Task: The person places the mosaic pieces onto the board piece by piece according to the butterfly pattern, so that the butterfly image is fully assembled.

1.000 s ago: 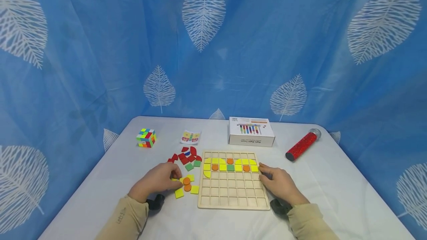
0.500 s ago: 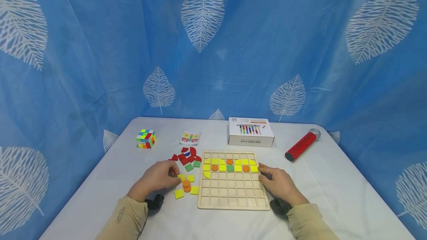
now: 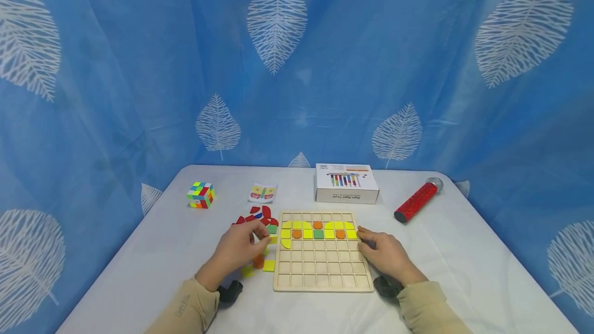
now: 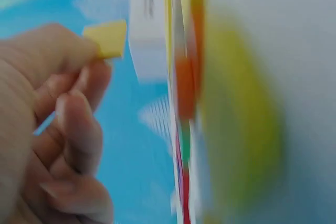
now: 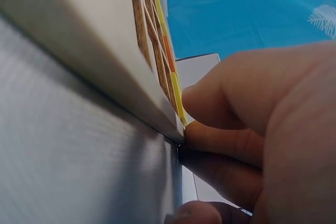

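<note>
My left hand pinches a yellow square tile between thumb and index finger, the other fingers curled. It hovers over loose tiles just left of the wooden grid board. Several yellow, orange and green pieces sit in the board's upper rows, among them a green square tile. At the board's right edge, my right hand holds the rim with thumb and fingers, as the right wrist view shows close up. Part of the loose pile, including an orange round tile, is partly covered by the left hand.
Red pieces lie behind the left hand, and a small printed pattern card lies beyond them. A puzzle cube stands far left. A white box is behind the board. A red glittery tube lies at right.
My left hand has lifted from the loose tiles and moved right toward the board, now with a yellow tile pinched. My right hand has stayed at the board's edge.
</note>
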`<state>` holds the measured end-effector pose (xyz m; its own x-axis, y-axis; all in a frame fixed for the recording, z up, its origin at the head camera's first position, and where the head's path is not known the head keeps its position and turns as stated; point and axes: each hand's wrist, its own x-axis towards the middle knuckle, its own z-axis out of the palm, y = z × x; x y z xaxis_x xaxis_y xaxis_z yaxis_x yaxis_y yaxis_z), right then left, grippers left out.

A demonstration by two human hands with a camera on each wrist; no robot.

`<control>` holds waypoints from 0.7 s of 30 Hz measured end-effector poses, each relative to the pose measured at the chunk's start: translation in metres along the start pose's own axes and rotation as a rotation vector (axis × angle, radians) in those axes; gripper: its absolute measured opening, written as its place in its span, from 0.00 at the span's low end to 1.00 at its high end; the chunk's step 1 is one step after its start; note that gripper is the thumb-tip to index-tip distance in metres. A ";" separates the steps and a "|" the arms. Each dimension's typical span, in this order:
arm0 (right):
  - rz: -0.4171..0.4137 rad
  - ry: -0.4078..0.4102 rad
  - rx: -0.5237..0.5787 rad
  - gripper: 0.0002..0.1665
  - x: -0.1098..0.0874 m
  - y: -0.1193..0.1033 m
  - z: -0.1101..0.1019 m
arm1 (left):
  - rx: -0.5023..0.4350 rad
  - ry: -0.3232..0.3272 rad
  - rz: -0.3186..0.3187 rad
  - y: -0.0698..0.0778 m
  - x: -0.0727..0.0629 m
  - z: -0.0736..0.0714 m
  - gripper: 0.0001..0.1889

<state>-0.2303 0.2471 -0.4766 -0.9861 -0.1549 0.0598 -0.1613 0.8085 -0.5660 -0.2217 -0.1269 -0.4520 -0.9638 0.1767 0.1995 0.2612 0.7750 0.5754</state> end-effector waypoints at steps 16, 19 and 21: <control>0.020 -0.007 0.033 0.25 -0.002 -0.006 -0.001 | 0.285 0.002 0.249 0.031 0.008 0.044 0.07; 0.028 -0.006 0.029 0.25 -0.002 -0.006 -0.001 | 0.300 0.005 0.285 0.029 0.009 0.044 0.07; 0.028 -0.001 0.023 0.25 -0.002 -0.005 -0.001 | 0.307 0.005 0.313 0.029 0.009 0.044 0.07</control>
<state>-0.2272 0.2435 -0.4730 -0.9901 -0.1333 0.0432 -0.1331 0.7989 -0.5865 -0.2253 -0.0761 -0.4689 -0.8404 0.4291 0.3311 0.5119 0.8292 0.2246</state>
